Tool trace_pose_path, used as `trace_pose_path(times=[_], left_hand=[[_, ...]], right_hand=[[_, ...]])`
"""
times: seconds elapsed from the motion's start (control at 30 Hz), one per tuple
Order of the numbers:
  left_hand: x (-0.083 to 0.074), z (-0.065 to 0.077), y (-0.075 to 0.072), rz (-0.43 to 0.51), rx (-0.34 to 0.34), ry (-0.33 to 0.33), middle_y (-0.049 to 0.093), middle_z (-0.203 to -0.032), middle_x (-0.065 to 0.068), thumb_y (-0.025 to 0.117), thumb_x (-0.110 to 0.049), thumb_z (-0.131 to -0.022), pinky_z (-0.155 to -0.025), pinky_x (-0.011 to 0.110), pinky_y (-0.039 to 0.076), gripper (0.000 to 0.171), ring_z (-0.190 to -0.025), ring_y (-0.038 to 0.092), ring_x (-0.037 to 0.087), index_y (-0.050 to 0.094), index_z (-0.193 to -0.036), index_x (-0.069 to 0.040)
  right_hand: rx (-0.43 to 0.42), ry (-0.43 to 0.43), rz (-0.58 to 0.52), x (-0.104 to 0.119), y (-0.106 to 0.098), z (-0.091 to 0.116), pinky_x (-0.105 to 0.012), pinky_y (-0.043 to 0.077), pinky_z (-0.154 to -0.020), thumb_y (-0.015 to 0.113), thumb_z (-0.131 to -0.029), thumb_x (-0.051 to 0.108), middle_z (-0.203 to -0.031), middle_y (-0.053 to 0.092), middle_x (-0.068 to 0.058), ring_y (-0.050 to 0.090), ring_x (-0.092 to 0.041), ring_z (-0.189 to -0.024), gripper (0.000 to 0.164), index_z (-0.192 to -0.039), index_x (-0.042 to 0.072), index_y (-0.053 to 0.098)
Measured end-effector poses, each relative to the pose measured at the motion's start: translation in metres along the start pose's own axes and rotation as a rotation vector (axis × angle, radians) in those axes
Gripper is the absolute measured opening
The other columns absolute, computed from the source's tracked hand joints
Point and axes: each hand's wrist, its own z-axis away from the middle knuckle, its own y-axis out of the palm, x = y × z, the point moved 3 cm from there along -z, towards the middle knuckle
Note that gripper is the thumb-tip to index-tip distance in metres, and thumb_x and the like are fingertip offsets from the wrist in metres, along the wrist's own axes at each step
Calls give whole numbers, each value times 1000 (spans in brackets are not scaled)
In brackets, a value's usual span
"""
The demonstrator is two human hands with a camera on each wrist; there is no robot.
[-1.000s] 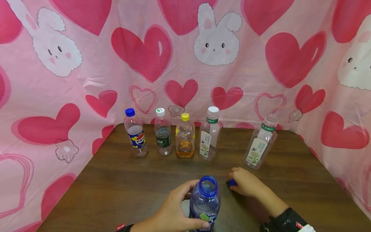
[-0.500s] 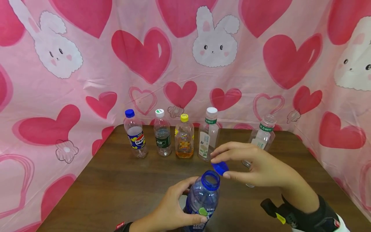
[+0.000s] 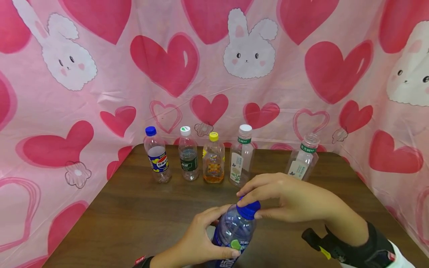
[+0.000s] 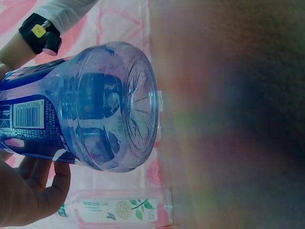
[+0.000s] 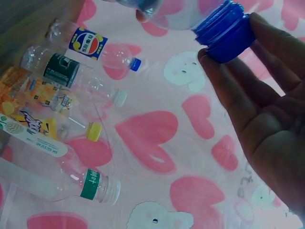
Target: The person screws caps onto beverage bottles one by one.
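My left hand (image 3: pixel 204 236) grips a clear bluish plastic bottle (image 3: pixel 236 225) round its body, with the bottle's top leaning to the right. A blue bottle cap (image 3: pixel 248 210) sits at its mouth, and my right hand (image 3: pixel 289 197) pinches that cap between thumb and fingers. From the right wrist view, the cap (image 5: pixel 231 40) meets the blue neck ring. The left wrist view shows the ribbed bottle base and a barcode label (image 4: pixel 28 116). Behind the right hand stands an uncapped clear bottle (image 3: pixel 299 167), its lower part hidden.
Along the back of the brown wooden table (image 3: pixel 134 223) stand a blue-capped Pepsi bottle (image 3: pixel 158 162), a white-capped bottle with a green label (image 3: pixel 188 162), a yellow-capped bottle (image 3: pixel 213 163) and a white-capped clear bottle (image 3: pixel 237 167). A pink heart-printed cloth (image 3: pixel 207 85) hangs behind.
My right hand has lifted the blue cap off the tabletop and brought it left onto the bottle's mouth. The left hand keeps its grip while the bottle has tipped to the right.
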Motion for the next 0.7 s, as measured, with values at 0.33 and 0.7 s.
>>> trace_pose_path(times=[0.33, 0.7], left_hand=[[4, -4, 0, 17, -41, -74, 65, -118, -7, 89, -31, -70, -74, 31, 57, 75, -96, 62, 11, 55, -137, -28], [9, -1, 4, 39, 15, -70, 66, -118, -8, 90, -30, -70, -76, 31, 56, 78, -98, 61, 10, 53, -139, -30]], right_hand=[[-101, 135, 286, -5, 8, -12, -15, 52, -66, 74, -87, 30, -91, 69, 6, 60, -2, -75, 29, -107, 9, 74], [-71, 192, 308, -9, 10, -11, -26, 56, -74, 69, -90, 41, -100, 69, 6, 64, -8, -88, 33, -107, 13, 72]])
